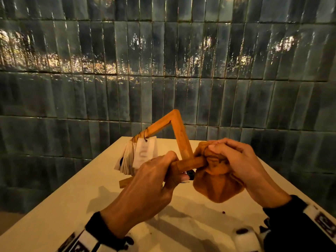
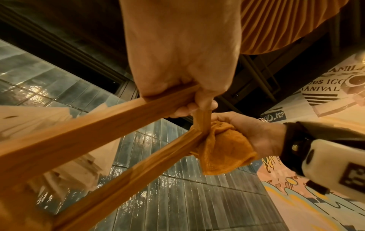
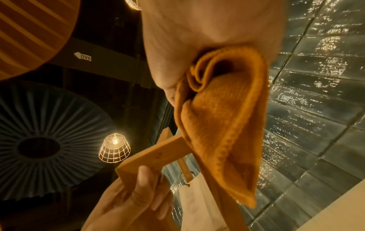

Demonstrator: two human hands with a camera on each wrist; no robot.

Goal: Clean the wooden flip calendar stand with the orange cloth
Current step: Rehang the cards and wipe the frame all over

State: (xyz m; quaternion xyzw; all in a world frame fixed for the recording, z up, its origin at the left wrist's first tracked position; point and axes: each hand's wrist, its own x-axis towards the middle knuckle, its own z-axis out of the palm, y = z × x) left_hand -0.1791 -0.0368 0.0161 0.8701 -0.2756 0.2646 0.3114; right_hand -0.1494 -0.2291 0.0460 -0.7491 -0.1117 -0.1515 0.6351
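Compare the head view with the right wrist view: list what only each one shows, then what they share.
Only the head view: the pale table under the work, the whole wooden stand held up off it, and both wrist straps.

Only the right wrist view: the ceiling, a lit wire-cage lamp, and the cloth's rolled folds from below.

Both: the left hand gripping a stand bar, the right hand holding the orange cloth bunched around a bar end, the hanging paper cards, and the tiled wall.

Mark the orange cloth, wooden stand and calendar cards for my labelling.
orange cloth [image 1: 218, 186], head view, on its hanging bunched lower part.
wooden stand [image 1: 181, 135], head view, on the upright bar.
calendar cards [image 1: 145, 151], head view, on the front card's face.
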